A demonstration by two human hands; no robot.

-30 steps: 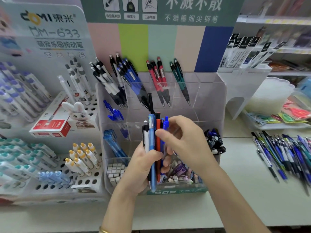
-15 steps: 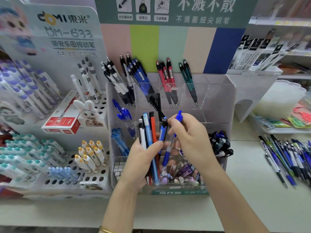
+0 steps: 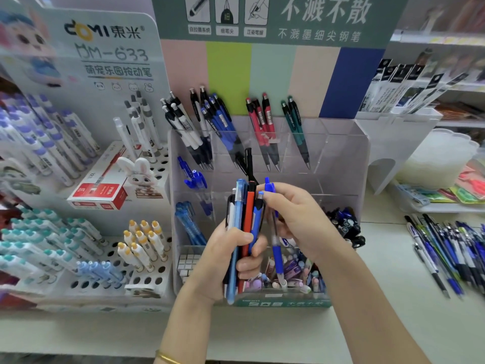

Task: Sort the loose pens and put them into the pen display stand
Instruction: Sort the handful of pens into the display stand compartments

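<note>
My left hand [image 3: 231, 261] grips a bundle of pens [image 3: 242, 219], among them light blue, red, white and dark blue ones, upright in front of the clear pen display stand [image 3: 338, 143]. My right hand [image 3: 296, 219] pinches a single blue pen [image 3: 277, 256] just right of the bundle, tip pointing down. The stand's back row holds white, blue, red and green pens in separate compartments. A pile of loose pens [image 3: 451, 253] lies on the counter at the far right.
A white holed pen rack [image 3: 147, 279] with several capped pens stands to the left, with a red box [image 3: 99, 195] and a rabbit figure [image 3: 140, 174]. White trays and a plastic container [image 3: 441, 158] sit at the back right. The stand's front bin holds small erasers.
My right hand has pulled the blue pen out of the bundle and now holds it apart, just to the right. The camera view shifted slightly.
</note>
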